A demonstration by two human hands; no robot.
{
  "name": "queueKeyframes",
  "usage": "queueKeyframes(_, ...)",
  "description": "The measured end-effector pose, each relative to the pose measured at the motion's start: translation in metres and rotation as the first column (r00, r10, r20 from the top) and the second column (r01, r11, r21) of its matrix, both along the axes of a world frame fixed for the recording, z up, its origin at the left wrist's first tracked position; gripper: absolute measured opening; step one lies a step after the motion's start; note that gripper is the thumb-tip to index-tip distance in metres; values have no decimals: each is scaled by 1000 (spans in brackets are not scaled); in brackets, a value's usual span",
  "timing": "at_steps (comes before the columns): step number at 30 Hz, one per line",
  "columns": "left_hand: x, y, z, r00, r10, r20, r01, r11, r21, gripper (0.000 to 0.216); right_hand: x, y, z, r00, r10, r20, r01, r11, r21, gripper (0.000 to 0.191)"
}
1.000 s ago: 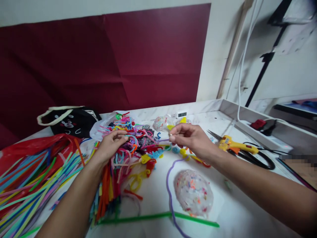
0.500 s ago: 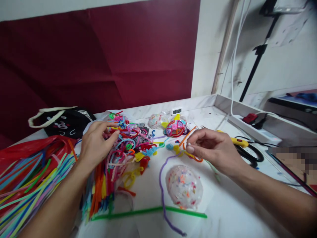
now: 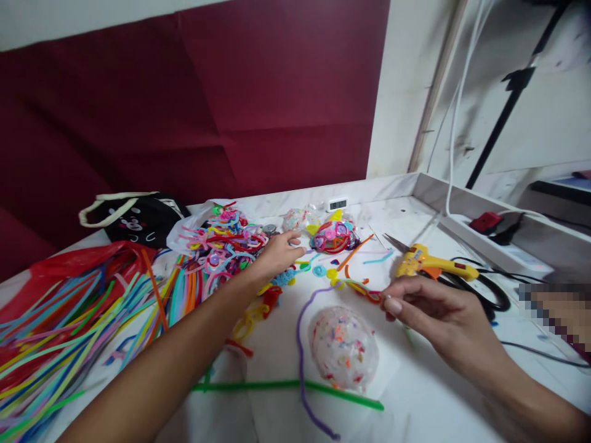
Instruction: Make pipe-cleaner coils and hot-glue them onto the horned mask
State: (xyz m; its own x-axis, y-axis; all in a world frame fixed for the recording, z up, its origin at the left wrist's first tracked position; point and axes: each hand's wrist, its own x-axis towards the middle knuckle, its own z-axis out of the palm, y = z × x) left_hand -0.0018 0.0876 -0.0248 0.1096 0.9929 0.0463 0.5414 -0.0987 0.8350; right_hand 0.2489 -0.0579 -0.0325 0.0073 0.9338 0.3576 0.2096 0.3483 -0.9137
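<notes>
My left hand [image 3: 281,253] reaches over the right edge of a pile of coloured pipe cleaner pieces and buttons [image 3: 221,243], its fingers apart and nothing visible in them. My right hand [image 3: 427,307] hovers at the right with thumb and forefinger pinched together; what they hold, if anything, is too small to name. Near its fingertips lie bent red and yellow pipe cleaner pieces [image 3: 364,290]. A clear dome with coloured specks [image 3: 344,347] rests below, between the hands. A wavy purple pipe cleaner [image 3: 301,344] curves along its left and crosses a long green pipe cleaner [image 3: 258,386].
A yellow glue gun [image 3: 418,261] and scissors [image 3: 397,243] lie at the right, near a power strip [image 3: 503,246]. Long pipe cleaners [image 3: 60,344] spill from a red bag at the left. A decorated dome [image 3: 330,237], a small digital display [image 3: 337,205] and a black bag [image 3: 138,224] stand behind.
My left hand has moved right across the pile, toward the middle of the table. My right hand has shifted right and slightly down, still pinched. The view has turned a little.
</notes>
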Motion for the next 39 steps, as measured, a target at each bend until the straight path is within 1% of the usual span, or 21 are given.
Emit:
queueKeyframes(3, 8, 14, -8, 998, 55, -17, -55, 998, -38, 54, 6, 1, -6, 1000, 12, 0, -12, 1000, -28, 17)
queueKeyframes(6, 16, 20, -15, 996, 90, -23, -92, 991, -93, 48, 10, 1, -10, 1000, 26, 11, -25, 998, -49, 17)
queueKeyframes(11, 27, 23, -23, 994, 102, -22, -105, 977, -184, 31, 12, -1, -7, 1000, 9, -1, -9, 999, -40, 19)
queueKeyframes(14, 33, 25, -28, 995, 97, -14, -98, 978, -184, 28, 15, -1, -7, 1000, 28, 3, -28, 998, -53, 19)
queueKeyframes(18, 39, 25, -35, 996, 89, 10, -87, 991, -98, 30, 19, 2, -11, 997, 69, 15, -68, 993, -95, 19)
queueKeyframes(23, 43, 27, -42, 997, 74, 21, -75, 997, 18, 30, 18, 5, -14, 998, 59, -19, -61, 989, -138, 21)
queueKeyframes(28, 46, 34, -48, 997, 68, 21, -70, 989, 133, 24, 13, 10, -15, 995, 58, -85, -73, 978, -196, 23)
queueKeyframes(33, 52, 34, -50, 996, 86, 28, -90, 969, 231, 17, 13, 16, -13, 981, -48, -186, 4, 974, -227, 27)
queueKeyframes(36, 56, 31, -50, 993, 109, 43, -117, 952, 283, 17, 18, 28, -7, 965, -89, -246, 26, 968, -249, 28)
queueKeyframes(38, 58, 29, -51, 990, 129, 60, -142, 938, 315, 18, 19, 41, 0, 937, -108, -333, 12, 961, -277, 26)
queueKeyframes(39, 59, 28, -52, 988, 137, 71, -153, 933, 327, 19, 19, 49, 5, 907, -132, -399, 4, 952, -305, 24)
